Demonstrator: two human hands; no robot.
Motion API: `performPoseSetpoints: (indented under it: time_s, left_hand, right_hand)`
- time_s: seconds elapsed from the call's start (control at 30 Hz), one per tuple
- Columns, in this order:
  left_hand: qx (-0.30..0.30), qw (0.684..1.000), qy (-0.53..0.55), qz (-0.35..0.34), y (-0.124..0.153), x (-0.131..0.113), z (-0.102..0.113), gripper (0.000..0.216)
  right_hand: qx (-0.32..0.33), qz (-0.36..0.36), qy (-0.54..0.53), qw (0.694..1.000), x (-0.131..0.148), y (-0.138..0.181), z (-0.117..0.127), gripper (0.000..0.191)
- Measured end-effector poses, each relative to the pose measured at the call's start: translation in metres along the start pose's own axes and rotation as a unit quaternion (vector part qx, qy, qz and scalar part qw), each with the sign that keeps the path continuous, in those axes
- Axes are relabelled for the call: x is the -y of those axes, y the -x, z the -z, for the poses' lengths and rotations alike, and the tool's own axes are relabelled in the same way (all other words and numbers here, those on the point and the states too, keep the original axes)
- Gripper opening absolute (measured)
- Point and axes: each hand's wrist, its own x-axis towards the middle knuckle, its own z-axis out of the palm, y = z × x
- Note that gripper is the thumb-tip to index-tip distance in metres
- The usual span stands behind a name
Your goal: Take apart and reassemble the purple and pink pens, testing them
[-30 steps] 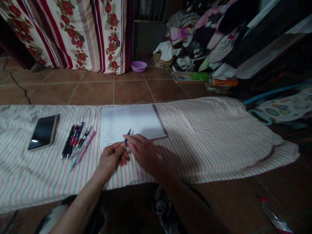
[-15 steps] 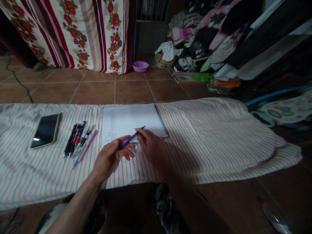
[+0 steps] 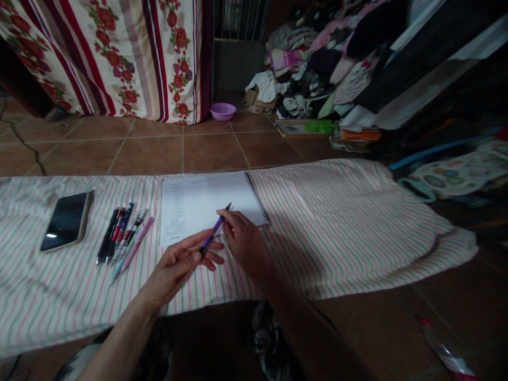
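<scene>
A purple pen (image 3: pixel 217 225) with dark ends slants up to the right between my two hands. My left hand (image 3: pixel 183 260) holds its lower end, thumb against it and the other fingers stretched out beneath. Near the upper end, the fingers of my right hand (image 3: pixel 245 236) pinch the barrel, and the dark tip points away from me. Below and beyond the hands lies a spiral notebook (image 3: pixel 210 196), its wire binding on the right and a printed column on the left of the page. Several pens (image 3: pixel 123 235) lie side by side left of the notebook.
A phone (image 3: pixel 66 221) rests at the left on the striped cloth (image 3: pixel 317 227). Beyond the cloth are a tiled floor, a purple basin (image 3: pixel 223 111), a flowered curtain (image 3: pixel 130 63) and a heap of clothes (image 3: pixel 313 63).
The pen has turned a little steeper. My left thumb has shifted to its lower end, and the left fingers have moved slightly. The view has swung slightly right.
</scene>
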Motion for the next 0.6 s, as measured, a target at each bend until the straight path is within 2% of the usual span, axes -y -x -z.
performPoseSetpoints:
  time_s: [0.1,0.27,0.6]
  left_hand:
    - [0.022,1.0,-0.003,-0.002,0.0,0.001,-0.0007,0.038]
    - [0.018,1.0,0.004,-0.002,-0.0005,-0.0008,-0.0022,0.037]
    - [0.058,0.998,0.037,-0.004,0.0003,-0.0024,-0.0021,0.038]
  right_hand:
    - [0.0,0.004,0.011,1.0,0.0,0.0002,0.0008,0.032]
    - [-0.01,0.01,0.027,1.0,-0.0003,0.0006,0.0012,0.031]
    - [-0.012,0.018,0.049,0.999,0.0014,0.0009,0.0039,0.029]
